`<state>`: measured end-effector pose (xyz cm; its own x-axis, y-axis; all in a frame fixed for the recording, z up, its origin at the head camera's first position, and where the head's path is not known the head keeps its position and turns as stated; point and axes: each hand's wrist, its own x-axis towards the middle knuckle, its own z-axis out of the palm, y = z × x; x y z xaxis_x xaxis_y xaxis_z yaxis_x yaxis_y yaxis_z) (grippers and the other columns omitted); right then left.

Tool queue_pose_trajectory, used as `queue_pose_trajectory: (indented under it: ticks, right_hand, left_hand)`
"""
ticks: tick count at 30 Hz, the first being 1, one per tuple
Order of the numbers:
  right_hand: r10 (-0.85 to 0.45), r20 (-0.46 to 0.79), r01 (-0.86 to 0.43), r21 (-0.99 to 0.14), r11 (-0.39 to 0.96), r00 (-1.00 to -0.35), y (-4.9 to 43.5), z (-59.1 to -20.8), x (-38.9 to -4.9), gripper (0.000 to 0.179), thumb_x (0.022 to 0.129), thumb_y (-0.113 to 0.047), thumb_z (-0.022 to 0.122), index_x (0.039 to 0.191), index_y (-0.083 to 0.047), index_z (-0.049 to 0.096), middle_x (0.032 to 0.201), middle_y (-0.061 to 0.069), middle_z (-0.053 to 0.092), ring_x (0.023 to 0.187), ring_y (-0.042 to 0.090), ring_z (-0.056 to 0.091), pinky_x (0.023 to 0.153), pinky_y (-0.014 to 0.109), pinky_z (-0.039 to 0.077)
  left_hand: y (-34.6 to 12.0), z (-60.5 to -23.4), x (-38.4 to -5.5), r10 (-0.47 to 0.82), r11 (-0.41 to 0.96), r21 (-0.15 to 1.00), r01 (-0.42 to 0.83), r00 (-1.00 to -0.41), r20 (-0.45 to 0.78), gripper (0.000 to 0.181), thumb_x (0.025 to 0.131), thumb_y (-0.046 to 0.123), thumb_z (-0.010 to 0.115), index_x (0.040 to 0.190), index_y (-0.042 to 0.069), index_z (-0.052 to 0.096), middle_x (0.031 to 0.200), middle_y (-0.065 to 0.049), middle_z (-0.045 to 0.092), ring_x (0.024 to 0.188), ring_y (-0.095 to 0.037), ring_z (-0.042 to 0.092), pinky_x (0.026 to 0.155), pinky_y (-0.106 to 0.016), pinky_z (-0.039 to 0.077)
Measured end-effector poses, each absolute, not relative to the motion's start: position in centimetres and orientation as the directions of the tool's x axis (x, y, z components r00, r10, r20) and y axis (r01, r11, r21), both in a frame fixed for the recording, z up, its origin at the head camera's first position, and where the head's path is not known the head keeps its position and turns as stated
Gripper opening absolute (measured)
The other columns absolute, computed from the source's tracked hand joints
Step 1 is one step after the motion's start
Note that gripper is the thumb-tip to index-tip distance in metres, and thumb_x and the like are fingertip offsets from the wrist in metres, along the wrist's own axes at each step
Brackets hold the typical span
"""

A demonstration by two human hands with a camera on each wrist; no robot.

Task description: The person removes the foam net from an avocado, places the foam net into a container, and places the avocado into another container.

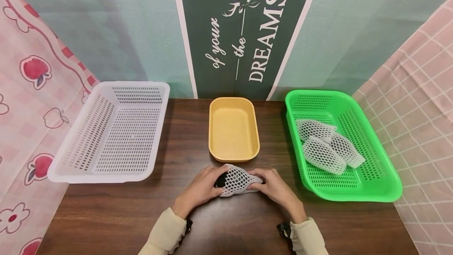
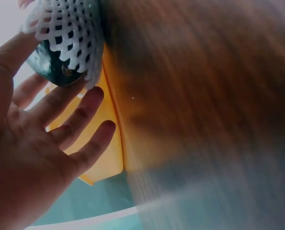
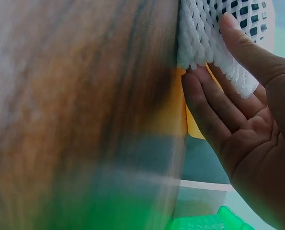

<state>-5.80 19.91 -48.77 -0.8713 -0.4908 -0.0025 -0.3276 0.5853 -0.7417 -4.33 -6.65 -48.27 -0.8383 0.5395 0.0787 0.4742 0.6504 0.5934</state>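
A dark green, glossy avocado-like fruit lies partly inside a white foam net sleeve, low over the table in front of the yellow tray. Its bare end, with a brown stem scar, sticks out on the left. My left hand grips that end, thumb on the near side and fingers on the far side. At the other end, my right hand holds the gathered tail of the net between thumb and fingers. The right wrist view shows the thumb pressed on the mesh and fingertips by its open edge.
Behind the hands stands a yellow tray on the brown wooden table. A white perforated basket is at left. The green basket at right holds several items in white foam nets. Fabric-covered walls enclose the table.
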Motion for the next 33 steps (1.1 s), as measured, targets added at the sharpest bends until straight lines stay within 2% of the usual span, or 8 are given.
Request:
queue_pose_trajectory:
  ticks: [8,15,24,29,33]
  right_hand:
    - [-0.500,0.009,-0.341,-0.741,0.578,-0.866,19.9,-48.8,-5.8,0.029,0.081,-0.022,0.081,0.108,-0.014,0.074,0.103,-0.002,0.077,0.093,0.003,0.067,0.080,0.023,0.056]
    - [-0.494,0.025,-0.339,-0.757,0.558,-0.869,20.0,-48.7,-5.7,0.024,0.083,-0.028,0.079,0.104,-0.019,0.074,0.100,-0.006,0.076,0.092,0.002,0.067,0.081,0.024,0.056]
    - [-0.476,0.067,-0.350,-0.768,0.537,-0.877,20.1,-48.1,-5.7,0.019,0.083,-0.024,0.079,0.100,-0.020,0.075,0.095,-0.010,0.076,0.085,-0.002,0.065,0.074,0.021,0.054]
    - [-0.448,0.087,-0.351,-0.760,0.547,-0.889,20.6,-47.7,-5.8,0.017,0.082,-0.023,0.080,0.098,-0.021,0.074,0.091,-0.012,0.075,0.078,-0.002,0.061,0.069,0.022,0.054]
    - [-0.421,0.105,-0.345,-0.761,0.549,-0.901,21.1,-47.1,-5.9,0.019,0.082,-0.021,0.080,0.099,-0.020,0.074,0.092,-0.010,0.075,0.078,-0.001,0.062,0.068,0.022,0.054]
  left_hand:
    - [-7.1,-48.0,-4.5,0.548,0.617,0.621,0.484,-0.830,0.102,0.062,0.075,0.015,0.083,0.131,0.003,0.061,0.124,-0.014,0.069,0.109,-0.026,0.065,0.097,-0.044,0.052]
    - [-8.1,-46.8,-4.5,0.550,0.589,0.689,0.423,-0.834,0.042,0.058,0.082,0.021,0.079,0.133,0.002,0.060,0.127,-0.015,0.067,0.114,-0.026,0.065,0.099,-0.043,0.053]
    - [-8.9,-46.0,-4.6,0.556,0.556,0.701,0.446,-0.827,0.085,0.058,0.087,0.026,0.076,0.135,0.002,0.058,0.129,-0.018,0.066,0.116,-0.027,0.066,0.099,-0.043,0.053]
    - [-9.5,-45.6,-4.6,0.529,0.545,0.714,0.439,-0.841,0.112,0.058,0.087,0.033,0.075,0.137,0.008,0.059,0.129,-0.013,0.067,0.114,-0.023,0.066,0.094,-0.040,0.055]
    - [-10.2,-45.2,-4.6,0.484,0.527,0.739,0.419,-0.863,0.143,0.057,0.085,0.030,0.077,0.136,0.011,0.060,0.129,-0.011,0.067,0.113,-0.022,0.067,0.091,-0.038,0.056]
